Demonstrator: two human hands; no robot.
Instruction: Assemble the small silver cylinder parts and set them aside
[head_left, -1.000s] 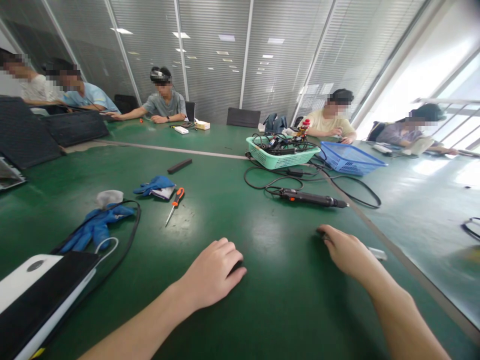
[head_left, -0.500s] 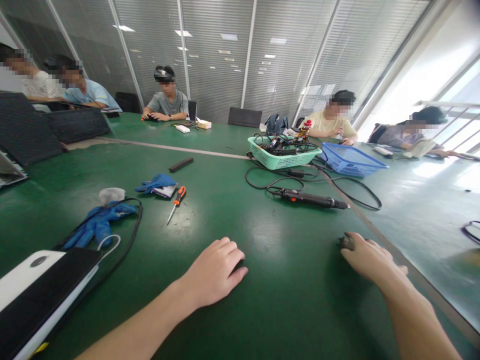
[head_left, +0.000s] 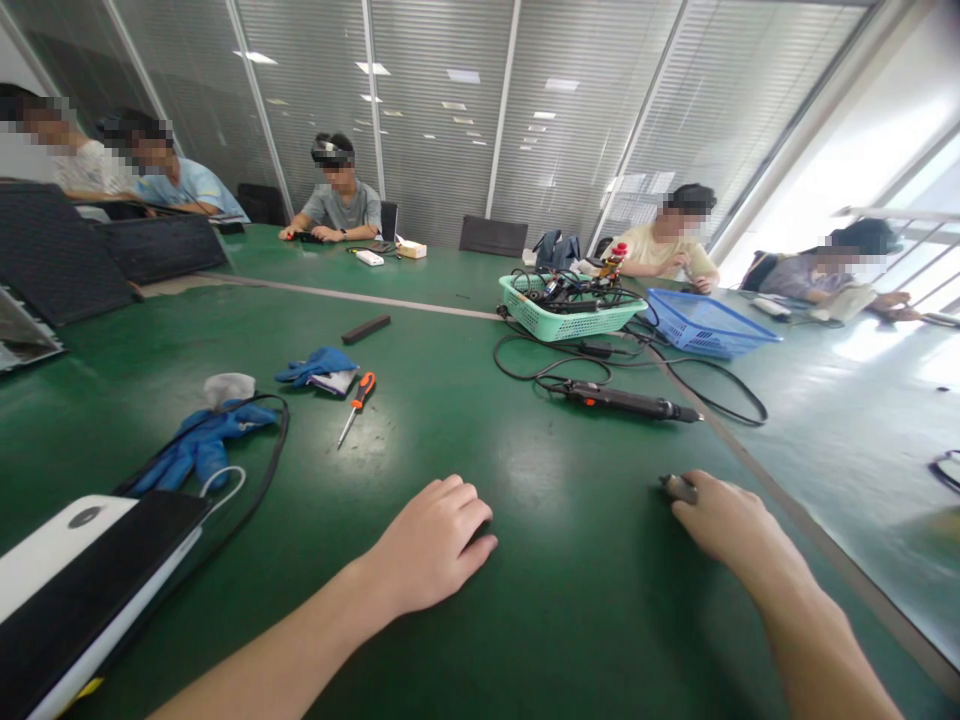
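My left hand rests on the green table, its fingers bent down and the thumb apart from them. I see nothing held there, though its underside is hidden. Farther right, my right hand is closed around a small dark grey piece with a narrow end pointing left. Most of the piece is covered, so its kind cannot be made out. Beyond that hand lies a black electric screwdriver with its cable. An orange-and-black hand screwdriver lies up and left of my left hand.
A green basket full of cables and parts stands beside a blue basket. Blue gloves, a dark bar and a black-and-white device with a cable are at left. Several people sit around the table.
My right hand has moved slightly left with the small dark grey piece, whose narrow end now points left. My left hand has stayed nearly still. The view has shifted a little.
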